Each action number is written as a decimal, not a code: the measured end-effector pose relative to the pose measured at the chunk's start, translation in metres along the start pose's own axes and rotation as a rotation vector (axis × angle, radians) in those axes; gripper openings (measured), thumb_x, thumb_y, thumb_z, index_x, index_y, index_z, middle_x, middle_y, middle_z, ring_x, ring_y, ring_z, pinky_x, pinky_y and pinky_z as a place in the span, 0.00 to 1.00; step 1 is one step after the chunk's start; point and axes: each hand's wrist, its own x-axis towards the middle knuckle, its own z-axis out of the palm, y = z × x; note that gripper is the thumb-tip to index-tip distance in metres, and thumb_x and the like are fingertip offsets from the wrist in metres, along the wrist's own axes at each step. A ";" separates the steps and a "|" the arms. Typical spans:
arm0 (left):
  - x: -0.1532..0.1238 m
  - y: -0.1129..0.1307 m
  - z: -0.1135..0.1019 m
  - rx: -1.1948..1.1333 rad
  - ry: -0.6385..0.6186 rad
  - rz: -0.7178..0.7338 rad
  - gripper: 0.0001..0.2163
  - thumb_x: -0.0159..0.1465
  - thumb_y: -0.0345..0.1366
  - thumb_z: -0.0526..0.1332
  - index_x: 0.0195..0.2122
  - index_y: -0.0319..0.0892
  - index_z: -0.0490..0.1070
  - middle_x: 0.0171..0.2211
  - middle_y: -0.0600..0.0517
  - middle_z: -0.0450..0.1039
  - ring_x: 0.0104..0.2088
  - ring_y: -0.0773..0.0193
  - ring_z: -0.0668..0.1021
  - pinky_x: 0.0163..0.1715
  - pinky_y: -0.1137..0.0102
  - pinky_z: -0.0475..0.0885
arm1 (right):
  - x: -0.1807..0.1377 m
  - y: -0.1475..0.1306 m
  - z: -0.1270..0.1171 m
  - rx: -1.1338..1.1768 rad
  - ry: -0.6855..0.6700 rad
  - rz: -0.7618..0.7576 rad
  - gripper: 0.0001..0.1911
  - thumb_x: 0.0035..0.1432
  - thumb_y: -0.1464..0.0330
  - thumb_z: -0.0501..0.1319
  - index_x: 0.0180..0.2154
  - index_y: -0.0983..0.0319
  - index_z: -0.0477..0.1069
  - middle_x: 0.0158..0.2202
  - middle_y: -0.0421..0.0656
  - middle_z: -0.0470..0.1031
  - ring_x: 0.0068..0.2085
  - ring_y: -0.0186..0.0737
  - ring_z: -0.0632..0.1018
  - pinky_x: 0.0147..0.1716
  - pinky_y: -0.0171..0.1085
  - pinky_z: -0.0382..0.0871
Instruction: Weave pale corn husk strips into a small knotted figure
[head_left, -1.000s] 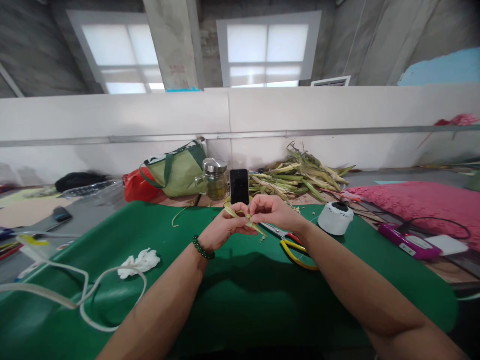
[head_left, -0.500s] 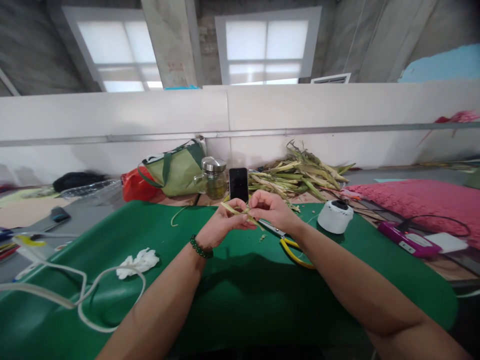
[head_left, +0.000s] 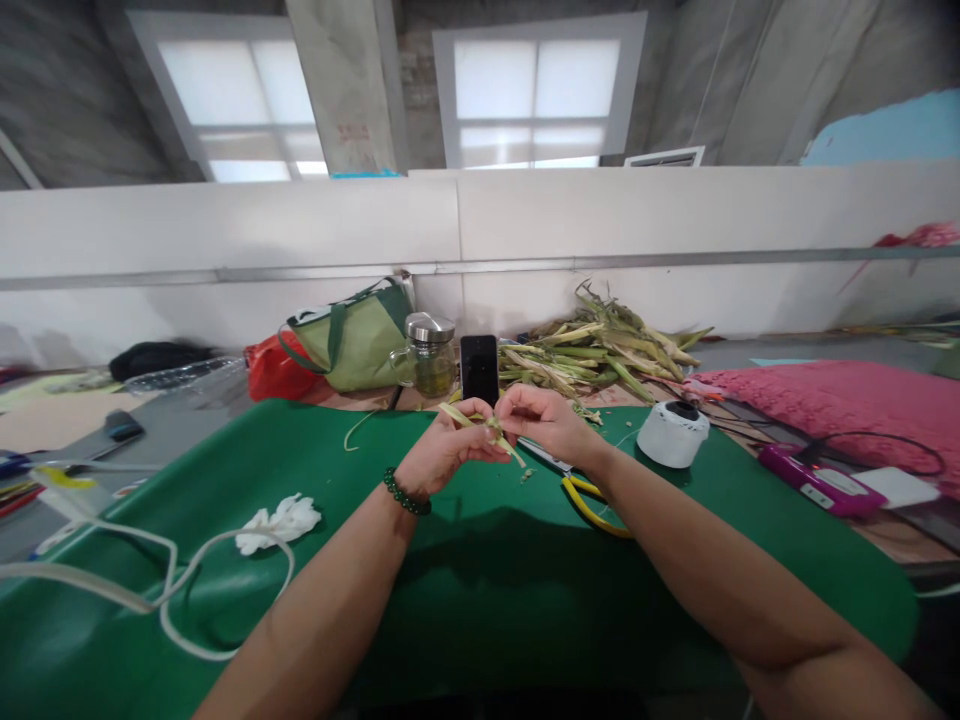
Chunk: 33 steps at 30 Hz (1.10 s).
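Observation:
My left hand [head_left: 444, 450], with a dark green bead bracelet at the wrist, pinches a pale green plant strip [head_left: 456, 413] between thumb and fingers. One end of the strip sticks out to the upper left, the other to the lower right. At its middle, where a small greenish bunch shows, the closed fingertips of my right hand [head_left: 551, 425] pinch the plant piece; the exact grip is partly hidden. Just beneath my right hand lie scissors with yellow handles [head_left: 592, 508]. Small plant scraps [head_left: 526, 475] are on the green mat [head_left: 480, 600].
A phone [head_left: 479, 368] stands behind my hands, beside a glass jar [head_left: 431, 365]. Plant stalks [head_left: 600, 350] are heaped at the back. A white spool [head_left: 673, 437] and purple power strip [head_left: 817, 482] lie right; crumpled tissue [head_left: 277, 524] and a white cable [head_left: 169, 580] left.
My fingers have shifted slightly on the strip, and a small greenish bunch now shows more clearly between them. The whole view has moved a little; the surroundings stay put.

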 end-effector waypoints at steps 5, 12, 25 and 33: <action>0.001 0.000 -0.001 -0.049 -0.066 -0.061 0.13 0.47 0.32 0.69 0.28 0.39 0.65 0.24 0.53 0.76 0.22 0.66 0.79 0.29 0.70 0.76 | -0.001 -0.002 -0.004 0.052 -0.050 0.028 0.11 0.52 0.65 0.65 0.31 0.63 0.65 0.29 0.38 0.70 0.26 0.29 0.73 0.26 0.30 0.68; 0.001 -0.004 0.001 0.002 -0.055 -0.042 0.12 0.49 0.33 0.68 0.29 0.40 0.65 0.22 0.54 0.74 0.22 0.65 0.79 0.30 0.69 0.76 | -0.002 -0.003 0.003 -0.131 0.037 -0.036 0.07 0.48 0.73 0.61 0.28 0.62 0.61 0.23 0.34 0.64 0.22 0.27 0.66 0.21 0.28 0.61; 0.003 -0.005 0.002 0.007 0.072 0.041 0.14 0.49 0.36 0.68 0.30 0.41 0.63 0.19 0.56 0.74 0.21 0.69 0.77 0.26 0.73 0.75 | -0.005 -0.003 -0.001 -0.839 0.069 -0.580 0.08 0.59 0.76 0.54 0.34 0.62 0.70 0.31 0.42 0.75 0.33 0.34 0.74 0.33 0.32 0.67; 0.001 -0.002 0.002 0.218 0.081 0.262 0.11 0.53 0.37 0.66 0.29 0.41 0.63 0.24 0.57 0.74 0.24 0.67 0.78 0.30 0.70 0.74 | -0.007 -0.004 0.003 -0.588 0.226 -0.488 0.03 0.56 0.73 0.59 0.31 0.62 0.73 0.29 0.43 0.78 0.29 0.33 0.77 0.30 0.32 0.71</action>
